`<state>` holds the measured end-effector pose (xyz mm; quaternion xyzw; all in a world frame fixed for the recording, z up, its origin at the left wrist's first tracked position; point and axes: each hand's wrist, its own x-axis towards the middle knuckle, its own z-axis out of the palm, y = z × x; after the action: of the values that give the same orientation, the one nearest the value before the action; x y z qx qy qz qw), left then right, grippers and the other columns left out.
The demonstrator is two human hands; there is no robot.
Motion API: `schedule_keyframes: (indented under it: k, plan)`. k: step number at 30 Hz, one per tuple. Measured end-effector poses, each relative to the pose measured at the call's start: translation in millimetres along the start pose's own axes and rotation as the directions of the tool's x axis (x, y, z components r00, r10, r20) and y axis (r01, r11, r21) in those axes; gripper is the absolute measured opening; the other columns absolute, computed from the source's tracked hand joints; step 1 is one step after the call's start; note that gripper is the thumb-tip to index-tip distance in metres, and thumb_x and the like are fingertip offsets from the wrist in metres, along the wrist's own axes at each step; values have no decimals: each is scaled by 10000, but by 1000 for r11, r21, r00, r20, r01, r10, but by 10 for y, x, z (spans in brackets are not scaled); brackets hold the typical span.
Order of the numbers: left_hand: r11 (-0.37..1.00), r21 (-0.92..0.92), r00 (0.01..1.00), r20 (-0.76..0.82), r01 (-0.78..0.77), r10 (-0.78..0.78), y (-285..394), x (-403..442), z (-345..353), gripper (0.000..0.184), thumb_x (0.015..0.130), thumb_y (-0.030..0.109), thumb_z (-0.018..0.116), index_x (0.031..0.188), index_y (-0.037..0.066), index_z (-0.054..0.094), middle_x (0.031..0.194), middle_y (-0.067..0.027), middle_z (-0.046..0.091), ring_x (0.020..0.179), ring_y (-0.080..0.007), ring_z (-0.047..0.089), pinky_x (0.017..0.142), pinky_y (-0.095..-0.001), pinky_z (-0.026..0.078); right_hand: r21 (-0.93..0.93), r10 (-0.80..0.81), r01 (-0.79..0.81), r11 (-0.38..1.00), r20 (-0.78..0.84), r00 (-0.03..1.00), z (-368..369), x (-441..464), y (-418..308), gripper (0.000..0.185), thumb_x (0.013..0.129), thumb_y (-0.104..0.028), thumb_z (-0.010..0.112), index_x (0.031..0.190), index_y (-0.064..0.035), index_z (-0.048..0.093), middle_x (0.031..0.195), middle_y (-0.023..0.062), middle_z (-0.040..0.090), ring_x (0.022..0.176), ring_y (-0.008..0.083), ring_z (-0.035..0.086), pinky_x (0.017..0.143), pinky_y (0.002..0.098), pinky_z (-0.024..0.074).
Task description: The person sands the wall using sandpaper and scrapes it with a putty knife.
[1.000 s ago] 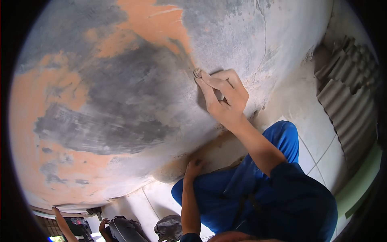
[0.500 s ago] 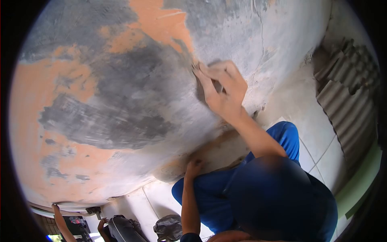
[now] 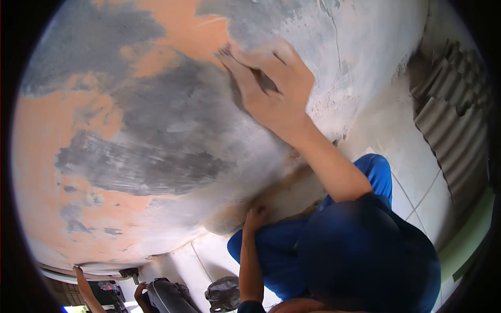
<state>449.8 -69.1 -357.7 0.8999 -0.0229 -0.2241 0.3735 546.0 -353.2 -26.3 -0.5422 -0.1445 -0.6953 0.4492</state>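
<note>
Against the patchy wall, my right hand is closed in a pinch, its fingertips pressed on the surface at the lower edge of an orange patch. What the fingers hold, if anything, is not clear. Dark grey smears cover the wall left of this hand. Low down, near the wall's base and beside my blue-trousered knee, my left hand has its fingers curled. Its grip is partly hidden and no object in it can be made out.
Broken corrugated sheets lean at the right, over pale floor tiles. A crack runs down the upper wall. At the lower left are a black plastic bag, another person's arm and a dark grey item beside another hand.
My right hand has slid up and to the left along the wall, its fingertips now at the orange patch's edge. My left hand stays in nearly the same place.
</note>
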Motion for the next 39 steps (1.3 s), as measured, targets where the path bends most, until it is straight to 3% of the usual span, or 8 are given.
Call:
schedule_keyframes:
  k: [4, 7, 13, 20, 26, 30, 33, 39]
  plan:
    - [999, 50, 999, -43, -4, 6, 78, 40, 20, 447, 843, 384, 704, 1033, -19, 681, 977, -188, 710, 915, -297, 692, 810, -407, 526, -75, -63, 63, 995, 9, 998, -135, -136, 73, 160, 746, 41, 792, 879, 0, 712, 738, 58, 591, 582, 109, 531, 508, 224, 406]
    - [997, 72, 996, -71, -43, 48, 23, 33, 39, 447, 841, 385, 706, 1028, -20, 687, 977, -189, 711, 909, -292, 691, 809, -404, 525, -28, 109, -107, 994, 78, 991, -307, -519, 72, 155, 743, 45, 790, 867, -5, 712, 736, 55, 588, 577, 105, 523, 501, 226, 398]
    - [999, 23, 999, 41, 30, -31, 50, -5, -3, 455, 827, 394, 718, 1032, -12, 692, 983, -197, 706, 910, -289, 689, 800, -395, 528, 29, -71, 72, 997, -30, 997, 19, 127, 39, 183, 734, 72, 786, 888, 0, 717, 729, 67, 582, 578, 105, 526, 496, 223, 397]
    - [992, 118, 994, -98, -45, 56, -4, 53, 65, 452, 830, 383, 713, 1029, -23, 693, 958, -202, 710, 910, -305, 698, 815, -403, 529, -30, 5, -4, 1000, 27, 1000, -301, -543, 180, 157, 761, 33, 780, 897, -21, 723, 726, 40, 574, 558, 91, 500, 482, 213, 376]
    - [992, 124, 999, 35, 11, -16, -21, 91, 33, 458, 829, 386, 713, 1023, -29, 695, 986, -202, 706, 927, -298, 694, 820, -399, 527, 11, -23, 23, 1000, -5, 1000, 55, 90, 25, 119, 773, 18, 777, 869, -11, 713, 737, 39, 580, 561, 98, 515, 482, 223, 390]
    - [996, 42, 996, -21, -84, 85, -7, 95, 30, 440, 836, 368, 706, 1017, -32, 694, 960, -204, 711, 893, -296, 700, 813, -397, 526, -32, -68, 68, 997, -14, 998, -136, -284, 127, 207, 775, 107, 684, 911, -49, 701, 725, 54, 484, 553, 153, 449, 481, 280, 356]
    - [999, 14, 999, -19, -38, 38, 10, 93, 58, 441, 839, 365, 704, 1031, -32, 691, 966, -211, 709, 900, -300, 697, 811, -398, 524, 82, 114, -119, 990, 56, 992, -308, -650, 85, 188, 779, 95, 690, 901, -47, 695, 714, 50, 479, 552, 149, 448, 476, 283, 348]
    - [997, 72, 1000, -14, -20, 21, -69, 32, 59, 446, 842, 360, 699, 1054, -32, 689, 966, -216, 709, 901, -311, 698, 806, -396, 529, -10, -37, 37, 999, -20, 999, 27, 188, 8, 129, 759, 32, 782, 865, -4, 718, 729, 55, 582, 567, 104, 530, 459, 232, 371]
